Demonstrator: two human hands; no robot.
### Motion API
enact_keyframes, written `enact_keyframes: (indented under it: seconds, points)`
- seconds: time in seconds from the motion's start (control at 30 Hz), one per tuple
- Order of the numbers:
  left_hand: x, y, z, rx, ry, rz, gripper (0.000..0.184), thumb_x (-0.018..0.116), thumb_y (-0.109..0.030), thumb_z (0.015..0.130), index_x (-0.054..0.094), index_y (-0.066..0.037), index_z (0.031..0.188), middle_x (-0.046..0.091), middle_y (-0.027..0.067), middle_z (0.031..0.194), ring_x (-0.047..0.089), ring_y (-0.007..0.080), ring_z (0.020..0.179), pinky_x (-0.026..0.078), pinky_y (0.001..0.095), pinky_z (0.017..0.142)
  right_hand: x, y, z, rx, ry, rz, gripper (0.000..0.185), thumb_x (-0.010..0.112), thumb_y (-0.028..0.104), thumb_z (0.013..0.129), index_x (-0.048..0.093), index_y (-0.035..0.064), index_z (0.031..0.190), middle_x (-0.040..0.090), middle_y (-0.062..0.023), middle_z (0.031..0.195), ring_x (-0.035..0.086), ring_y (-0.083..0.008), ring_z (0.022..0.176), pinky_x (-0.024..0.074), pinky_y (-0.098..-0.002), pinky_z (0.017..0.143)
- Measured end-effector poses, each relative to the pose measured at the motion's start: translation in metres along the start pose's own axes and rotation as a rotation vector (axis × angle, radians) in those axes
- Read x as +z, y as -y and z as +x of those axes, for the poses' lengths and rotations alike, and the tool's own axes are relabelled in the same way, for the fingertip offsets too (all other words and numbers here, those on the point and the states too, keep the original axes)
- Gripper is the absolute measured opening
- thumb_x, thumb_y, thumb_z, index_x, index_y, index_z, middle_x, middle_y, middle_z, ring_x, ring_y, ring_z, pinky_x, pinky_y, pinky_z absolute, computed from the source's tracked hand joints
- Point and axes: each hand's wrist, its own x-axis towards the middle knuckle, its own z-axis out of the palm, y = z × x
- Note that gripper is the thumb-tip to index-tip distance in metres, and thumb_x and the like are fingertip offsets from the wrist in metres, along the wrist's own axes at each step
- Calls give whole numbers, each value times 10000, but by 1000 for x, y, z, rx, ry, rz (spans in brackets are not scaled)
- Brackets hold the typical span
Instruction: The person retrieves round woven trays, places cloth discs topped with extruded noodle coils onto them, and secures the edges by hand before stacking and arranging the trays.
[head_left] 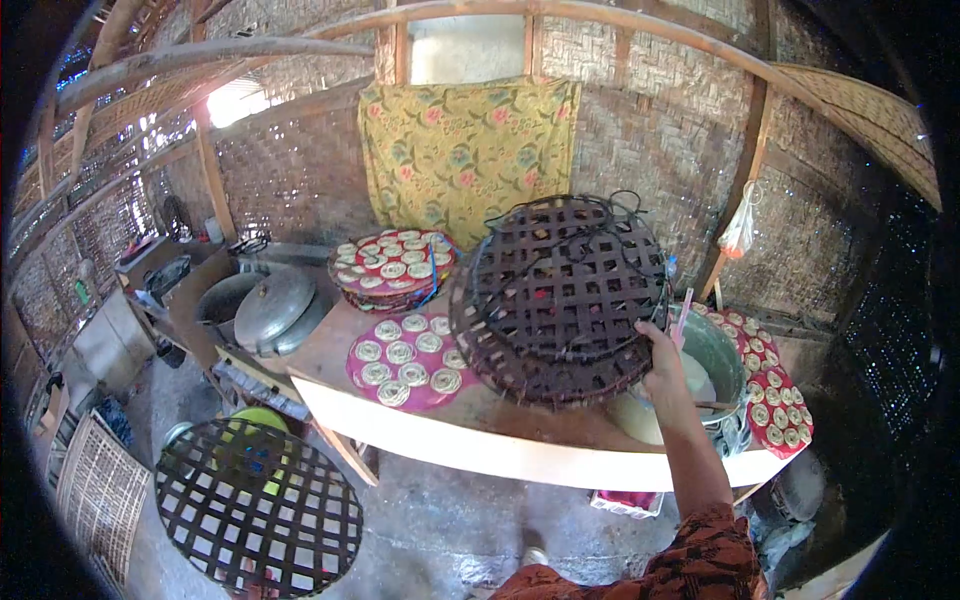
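My right hand [662, 362] grips the right rim of a dark round lattice tray [560, 290], thumb on top and the other fingers hidden beneath. This tray lies at the top of what looks like a stack over the table. At the lower left, my left hand [262, 584] shows only in part, closed on the near edge of another round lattice tray [255, 505], which is out over the floor. Left of the stack, a pink sheet [428, 398] bears several coiled noodle-like rounds [400, 353].
The wooden table [480, 432] also holds a pile of trays with coils [395, 262] and a large metal basin [728, 365] at right. More coils on red sheets [780, 408] lie beyond it. A lidded pot [275, 308] stands left; a green basin [258, 418] sits low.
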Motion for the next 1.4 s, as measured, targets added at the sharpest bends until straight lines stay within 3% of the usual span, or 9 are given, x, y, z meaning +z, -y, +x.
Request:
enact_keyframes:
  seconds: [0.1,0.3,0.57,0.7,0.8,0.9,1.07,1.2,1.4]
  points:
    - [38,4,27,193,150,-136,687,596,-69,826,191,-63,1380,423,192,1298,504,304,1116,430,389,944,7,15,58,-62,-48,30,197,618,100,760,553,41,936,576,-81,964,590,-226,828,519,-392,698]
    - [129,39,89,89,136,-401,338,573,-30,805,519,-34,1139,632,96,991,608,177,841,482,281,671,-11,-6,228,-87,-203,217,334,660,16,683,508,-3,980,564,-122,958,585,-281,837,519,-415,726]
    - [287,37,145,28,464,-363,557,600,-110,813,389,-47,1325,472,155,1286,493,257,1123,401,419,965,-84,-70,463,111,-446,-96,463,736,125,602,542,-49,985,557,-113,952,551,-253,806,476,-430,667]
    - [315,50,166,-44,475,-362,570,551,-61,830,340,-69,1359,411,169,1345,455,277,1173,379,445,987,-51,-38,411,204,-588,-764,451,686,216,685,564,-43,1034,584,-124,999,563,-263,880,468,-426,697]
    - [330,61,184,-114,422,-323,572,533,-41,836,322,-67,1367,381,183,1365,456,292,1168,377,458,989,-51,-18,390,249,-237,-1702,420,521,312,798,592,24,1095,583,-156,1120,583,-313,982,454,-432,811]
    - [349,68,211,-155,457,-285,551,498,-13,844,325,-58,1365,365,189,1374,457,288,1162,397,456,968,-90,-50,429,129,-136,-1994,409,493,315,812,610,37,1088,604,-185,1097,583,-339,1017,447,-438,867]
    - [430,63,222,-101,346,-346,557,520,-9,779,357,-49,1310,587,129,1072,635,204,818,545,331,643,-25,-30,380,105,-473,-2232,308,631,281,692,686,71,910,650,-135,1018,626,-284,942,501,-392,741]
    - [443,81,239,-126,475,-192,645,558,-32,733,303,-25,1326,556,153,1152,635,250,869,563,343,700,-97,-83,440,424,-408,-1966,316,551,289,803,670,83,1010,611,-136,1129,568,-289,1084,477,-434,881]
    - [488,82,227,-215,551,-315,729,523,37,719,221,-45,1378,507,173,1210,569,289,1044,562,434,760,-49,-93,422,401,-452,-1929,276,570,253,786,642,71,981,609,-140,1041,571,-276,1008,484,-419,794]
